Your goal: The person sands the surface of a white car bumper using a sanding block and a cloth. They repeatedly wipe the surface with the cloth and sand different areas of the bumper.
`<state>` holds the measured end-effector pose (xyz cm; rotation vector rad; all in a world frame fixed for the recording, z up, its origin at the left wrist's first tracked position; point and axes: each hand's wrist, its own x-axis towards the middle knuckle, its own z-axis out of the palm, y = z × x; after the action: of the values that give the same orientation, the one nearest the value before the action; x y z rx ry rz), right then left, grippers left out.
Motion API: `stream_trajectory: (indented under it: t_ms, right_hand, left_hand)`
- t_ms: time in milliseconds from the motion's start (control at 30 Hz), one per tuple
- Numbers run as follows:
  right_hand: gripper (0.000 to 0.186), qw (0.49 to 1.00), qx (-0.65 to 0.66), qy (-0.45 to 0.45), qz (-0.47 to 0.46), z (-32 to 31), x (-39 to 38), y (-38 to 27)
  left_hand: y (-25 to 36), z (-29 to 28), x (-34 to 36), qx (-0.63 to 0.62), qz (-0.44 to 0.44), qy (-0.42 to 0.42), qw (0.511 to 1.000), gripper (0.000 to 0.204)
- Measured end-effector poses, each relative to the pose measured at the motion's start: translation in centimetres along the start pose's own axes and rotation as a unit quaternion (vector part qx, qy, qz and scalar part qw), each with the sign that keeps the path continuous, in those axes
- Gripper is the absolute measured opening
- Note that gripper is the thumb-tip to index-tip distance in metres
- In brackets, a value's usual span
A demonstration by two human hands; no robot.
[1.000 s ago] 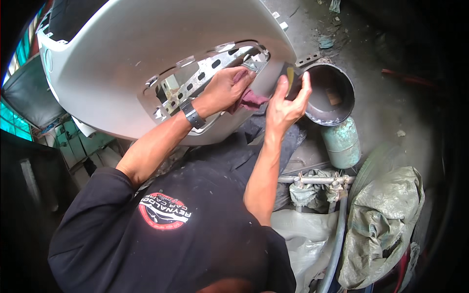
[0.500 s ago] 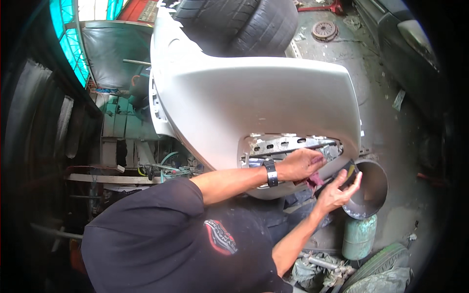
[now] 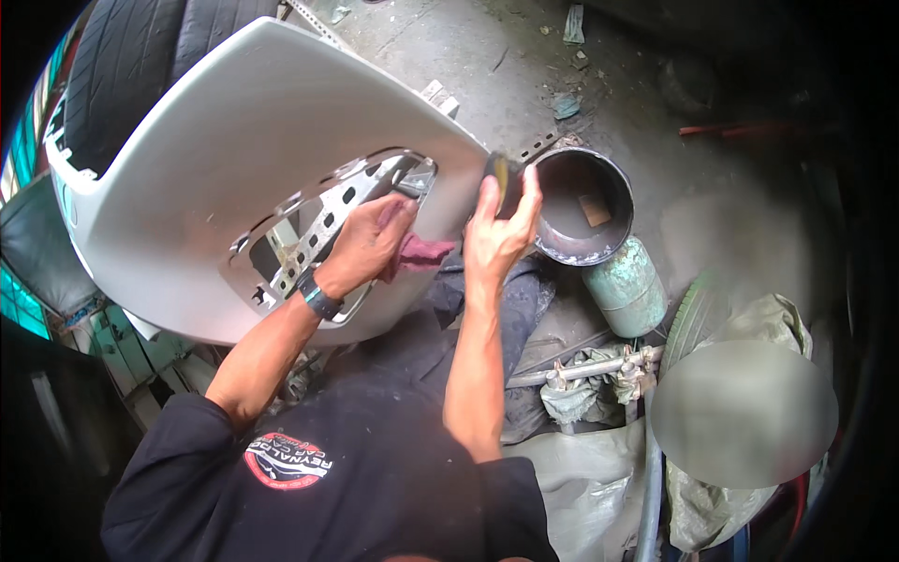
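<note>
In front of me a silver-grey car bumper (image 3: 215,159) lies tilted, with a long opening along its lower part and a perforated metal bar (image 3: 323,220) showing through. My left hand (image 3: 365,242), with a dark watch on the wrist, is closed on a crumpled maroon cloth (image 3: 421,253) beside that opening. At the bumper's right end, my right hand (image 3: 501,229) grips a small dark block (image 3: 496,176) with a yellow patch between thumb and fingers. The block is partly blurred, and its exact kind is unclear.
Right of my right hand stands a dark round bucket (image 3: 621,178) with a brown piece inside. A worn turquoise cylinder (image 3: 629,292) is below it. Tyres (image 3: 122,84) stand behind the bumper. Metal pipes (image 3: 585,370) and a wrapped tyre (image 3: 691,314) lie at lower right.
My view has swung toward the right, so the bumper appears farther left and more slanted. My hands still hold the cloth and the dark block.
</note>
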<state>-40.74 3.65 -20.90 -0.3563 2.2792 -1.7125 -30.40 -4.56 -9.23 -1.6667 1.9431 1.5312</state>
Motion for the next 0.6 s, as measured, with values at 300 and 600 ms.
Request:
stream_trajectory:
  t_ms: [300, 600]
  right_hand:
    - [0.057, 0.998, 0.021, -0.028, 0.056, -0.7, -1.0, -0.5]
    - [0.056, 0.999, -0.008, -0.015, 0.034, -0.9, -0.9, 0.5]
  left_hand:
    - [-0.6, 0.0, -0.2, -0.005, -0.003, 0.012, 1.000, 0.032]
    - [-0.7, -0.1, 0.3, 0.029, 0.011, 0.004, 1.000, 0.035]
